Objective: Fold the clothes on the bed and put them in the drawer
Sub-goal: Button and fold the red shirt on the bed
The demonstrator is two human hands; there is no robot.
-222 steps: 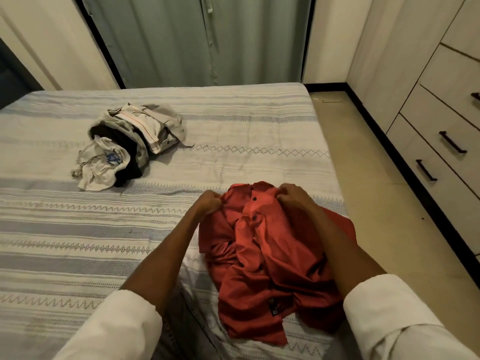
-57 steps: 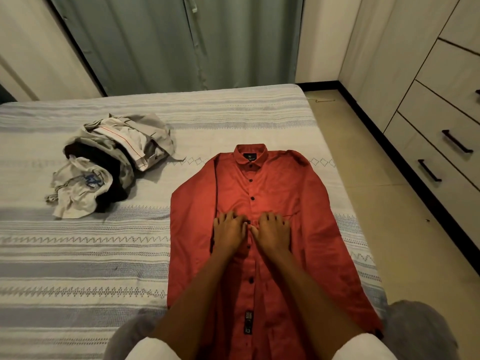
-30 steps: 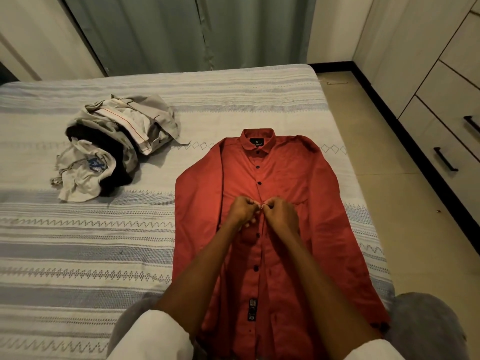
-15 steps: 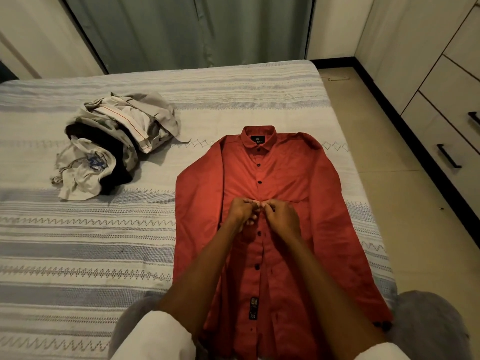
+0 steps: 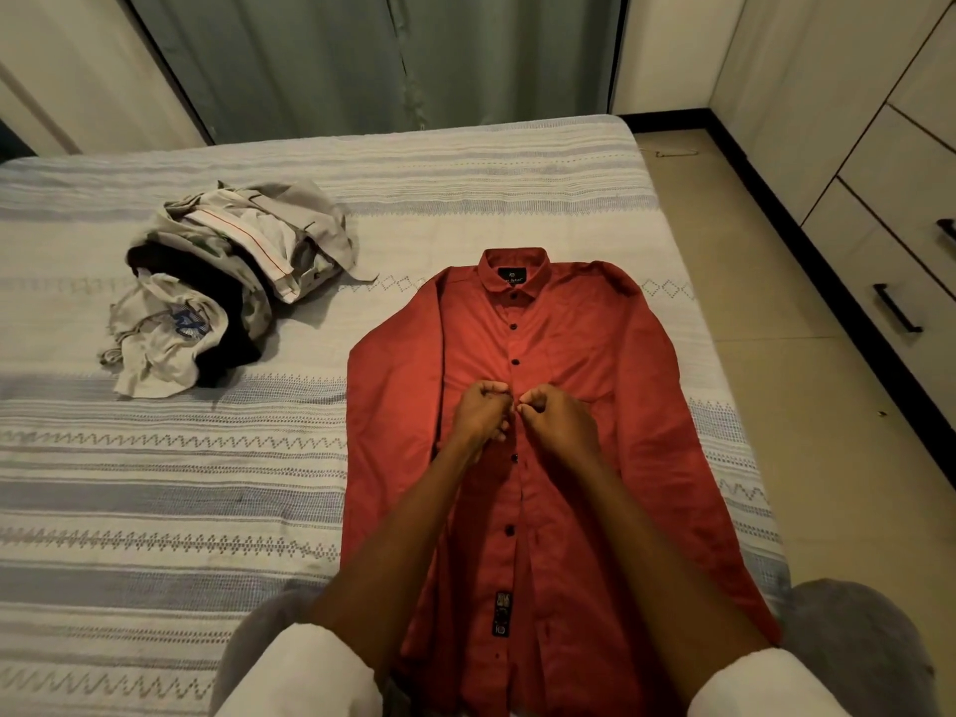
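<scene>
the left hand (image 5: 478, 412) and the right hand (image 5: 558, 421) are meeting at the middle of the red button-up shirt (image 5: 610, 385), fingers curled and pinching the placket on either side of a button. the shirt is lying face up and flat on the bed (image 5: 170, 509), collar away from the person, sleeves running down along its sides, hem at the near edge. the cloth is looking thin, soft and light, probably a little slick, so it is likely going to slide and crease easily; taking it by the shoulder seams or side edges looks safest for folding. farther left, well apart from it, a heap of unfolded clothes (image 5: 227, 292) is sitting crumpled on the striped bedspread. to the right, across a strip of tiled floor (image 5: 807, 458), closed drawers (image 5: 890, 282) with dark handles are lining the wall. curtains (image 5: 393, 59) are hanging beyond the bed.
</scene>
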